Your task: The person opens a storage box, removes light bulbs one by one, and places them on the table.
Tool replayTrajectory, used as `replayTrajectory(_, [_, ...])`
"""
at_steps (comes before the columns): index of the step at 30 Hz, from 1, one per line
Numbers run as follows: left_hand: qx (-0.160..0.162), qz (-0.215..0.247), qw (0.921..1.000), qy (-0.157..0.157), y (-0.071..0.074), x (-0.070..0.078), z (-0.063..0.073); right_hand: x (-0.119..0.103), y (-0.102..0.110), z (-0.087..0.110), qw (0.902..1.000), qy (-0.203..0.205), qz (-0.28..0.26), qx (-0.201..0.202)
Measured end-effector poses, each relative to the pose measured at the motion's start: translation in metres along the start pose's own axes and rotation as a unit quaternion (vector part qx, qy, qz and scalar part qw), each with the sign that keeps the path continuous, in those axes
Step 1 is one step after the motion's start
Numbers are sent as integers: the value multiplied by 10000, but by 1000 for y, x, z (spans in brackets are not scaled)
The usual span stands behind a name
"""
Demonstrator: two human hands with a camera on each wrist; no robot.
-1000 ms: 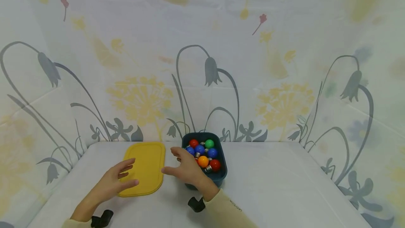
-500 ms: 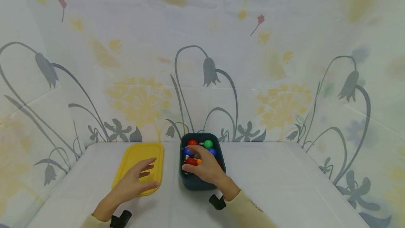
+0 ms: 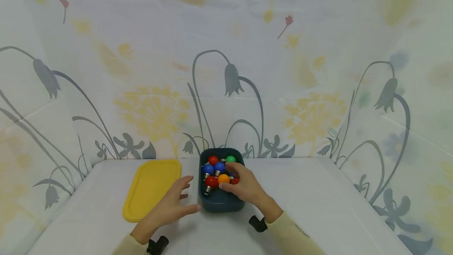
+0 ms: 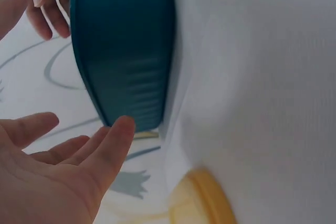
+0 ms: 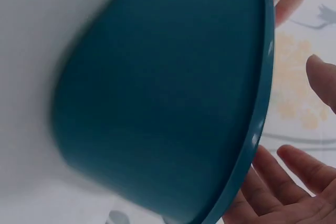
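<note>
A dark teal plastic tub point(image 3: 222, 204) holds several small coloured light bulbs with metal screw bases. An orange bulb point(image 3: 223, 179), a red bulb point(image 3: 211, 182), a blue bulb point(image 3: 220, 167) and a green bulb point(image 3: 231, 159) show in it. My left hand point(image 3: 171, 208) is spread beside the tub's left side, fingers loosely bent and holding nothing; the left wrist view shows its fingertips close to the tub wall point(image 4: 123, 51). At the right rim, my right hand point(image 3: 247, 187) has thumb and fingers apart, overlapping some bulbs in the head view. The right wrist view shows fingers beside the rim point(image 5: 257, 124).
A yellow lid point(image 3: 152, 188) lies flat on the white-covered table point(image 3: 301, 196), left of the tub. Behind stands a flower-printed cloth backdrop point(image 3: 276, 121). Each wrist carries a black device, such as the right one's camera mount point(image 3: 258, 224).
My left hand has moved right, from over the yellow lid to the tub's left side. My right hand has passed from the tub's left edge across the bulbs to its right rim.
</note>
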State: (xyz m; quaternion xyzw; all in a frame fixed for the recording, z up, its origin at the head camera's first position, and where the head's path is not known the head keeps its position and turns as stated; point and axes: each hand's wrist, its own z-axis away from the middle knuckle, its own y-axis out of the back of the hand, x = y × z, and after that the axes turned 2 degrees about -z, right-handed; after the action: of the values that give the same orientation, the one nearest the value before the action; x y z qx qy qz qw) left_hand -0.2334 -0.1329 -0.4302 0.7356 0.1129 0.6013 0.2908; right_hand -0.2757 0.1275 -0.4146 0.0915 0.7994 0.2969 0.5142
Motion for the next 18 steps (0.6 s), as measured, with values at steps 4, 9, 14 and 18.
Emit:
replayTrajectory(4, [-56,121,9999,20,-9,1,-5,6,6,1,9999,-108,57,2])
replayTrajectory(9, [7,329,9993,160,-16,0,-10,13,11,1,9996,-141,229,-55])
replayTrajectory(14, [53,412,9989,232,-20,-2,-15,16,15,-1,9997,-14,206,-132])
replayTrajectory(18, [26,466,9987,220,-22,-4,-18,18,17,-4,9993,-22,233,-301])
